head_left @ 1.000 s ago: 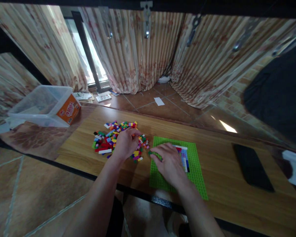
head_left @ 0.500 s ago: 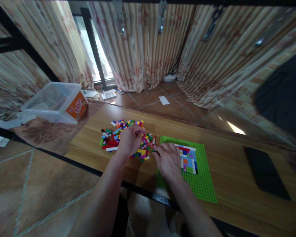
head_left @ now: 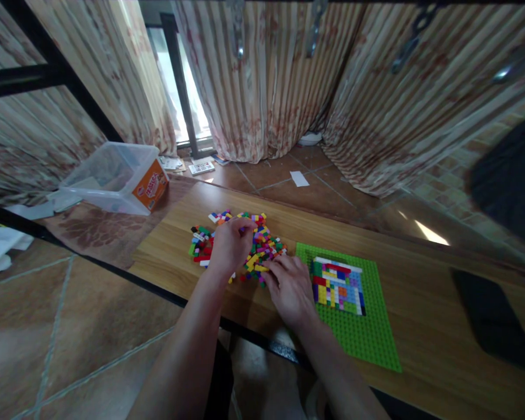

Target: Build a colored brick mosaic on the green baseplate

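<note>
Over the pile of small coloured toy bricks [head_left: 269, 245], my left hand [head_left: 231, 246] is closed, thumb and fingertips drawn together. Anything in that pinch is too small to make out. My right hand [head_left: 292, 290] reaches to the near right side of the pile, its thumb and index finger apart. A yellow brick [head_left: 261, 268] lies by these fingertips. To the right of this hand is a green baseplate [head_left: 363, 344] carrying a flat, many-coloured brick panel [head_left: 341, 286], with white bricks along its far edge. My left hand and wrist hide part of the pile.
The wooden table [head_left: 420, 315] has a dark edge at the front. A black flat object [head_left: 494, 318] lies at its right. Beyond the left end stands a clear plastic bin [head_left: 114, 178] with an orange label. Curtains [head_left: 262, 81] hang behind, and dark metal bars cross the top and left.
My right hand has moved left off the baseplate to the brick pile, uncovering the panel's left part. My left hand stays over the pile. The view has shifted slightly.
</note>
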`<state>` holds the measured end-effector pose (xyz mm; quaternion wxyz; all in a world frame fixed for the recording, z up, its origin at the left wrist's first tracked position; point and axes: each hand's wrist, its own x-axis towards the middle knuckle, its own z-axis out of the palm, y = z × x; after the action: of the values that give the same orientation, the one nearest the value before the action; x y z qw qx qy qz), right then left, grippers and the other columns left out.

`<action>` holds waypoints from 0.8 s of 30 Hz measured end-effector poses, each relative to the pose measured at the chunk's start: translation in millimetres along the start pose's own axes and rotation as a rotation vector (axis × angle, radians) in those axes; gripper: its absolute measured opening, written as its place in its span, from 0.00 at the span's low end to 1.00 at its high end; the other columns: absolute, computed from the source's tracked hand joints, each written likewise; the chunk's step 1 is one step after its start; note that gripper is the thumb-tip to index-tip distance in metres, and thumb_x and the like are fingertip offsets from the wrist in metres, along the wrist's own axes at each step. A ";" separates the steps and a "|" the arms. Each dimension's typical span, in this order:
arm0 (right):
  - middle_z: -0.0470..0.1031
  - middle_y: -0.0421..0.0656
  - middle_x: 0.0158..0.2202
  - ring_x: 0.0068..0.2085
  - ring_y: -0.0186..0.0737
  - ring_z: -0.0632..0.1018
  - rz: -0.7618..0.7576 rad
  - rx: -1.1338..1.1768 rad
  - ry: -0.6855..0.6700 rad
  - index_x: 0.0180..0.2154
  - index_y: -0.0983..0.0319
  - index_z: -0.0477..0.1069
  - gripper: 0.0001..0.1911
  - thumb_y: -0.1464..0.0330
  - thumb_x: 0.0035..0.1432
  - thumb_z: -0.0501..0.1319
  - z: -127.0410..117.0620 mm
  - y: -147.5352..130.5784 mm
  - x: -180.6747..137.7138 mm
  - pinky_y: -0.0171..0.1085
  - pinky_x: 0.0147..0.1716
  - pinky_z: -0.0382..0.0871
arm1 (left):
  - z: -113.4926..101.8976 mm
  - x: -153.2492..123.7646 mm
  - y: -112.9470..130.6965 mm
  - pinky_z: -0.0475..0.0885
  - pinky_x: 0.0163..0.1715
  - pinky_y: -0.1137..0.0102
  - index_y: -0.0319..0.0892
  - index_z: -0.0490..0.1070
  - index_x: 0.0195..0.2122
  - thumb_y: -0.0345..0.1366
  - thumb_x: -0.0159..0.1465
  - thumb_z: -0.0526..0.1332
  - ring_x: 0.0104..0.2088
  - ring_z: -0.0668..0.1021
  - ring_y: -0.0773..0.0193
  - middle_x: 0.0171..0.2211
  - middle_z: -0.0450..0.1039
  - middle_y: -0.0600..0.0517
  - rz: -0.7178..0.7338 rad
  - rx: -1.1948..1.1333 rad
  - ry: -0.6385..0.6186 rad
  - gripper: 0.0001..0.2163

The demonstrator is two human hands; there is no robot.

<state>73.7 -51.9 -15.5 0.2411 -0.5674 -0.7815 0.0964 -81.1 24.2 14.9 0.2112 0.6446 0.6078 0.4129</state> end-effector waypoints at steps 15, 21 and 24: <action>0.78 0.40 0.36 0.37 0.38 0.76 0.141 0.411 0.143 0.37 0.57 0.74 0.05 0.68 0.62 0.59 -50.7 20.9 -0.8 0.37 0.39 0.68 | -0.9 -1.4 6.0 0.73 0.32 0.73 0.43 0.79 0.32 0.28 0.59 0.58 0.29 0.79 0.64 0.29 0.81 0.53 0.099 0.036 -0.092 0.09; 0.79 0.41 0.34 0.34 0.39 0.78 0.356 0.498 0.254 0.37 0.59 0.76 0.09 0.61 0.59 0.62 -85.7 67.2 -14.7 0.38 0.36 0.70 | 12.8 -3.1 11.3 0.73 0.36 0.71 0.43 0.79 0.33 0.28 0.61 0.56 0.32 0.80 0.63 0.33 0.81 0.52 0.133 0.044 -0.140 0.10; 0.80 0.42 0.33 0.33 0.39 0.79 0.434 0.522 0.295 0.35 0.60 0.77 0.11 0.59 0.56 0.64 -94.9 82.0 -21.2 0.39 0.35 0.72 | 20.9 -5.1 14.3 0.74 0.41 0.69 0.42 0.78 0.34 0.27 0.62 0.56 0.36 0.81 0.62 0.35 0.81 0.51 0.189 0.025 -0.194 0.11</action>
<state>193.9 -55.6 26.2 0.4617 -0.6470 -0.5490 0.2584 -55.5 21.6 12.6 0.2214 0.7384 0.5261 0.3590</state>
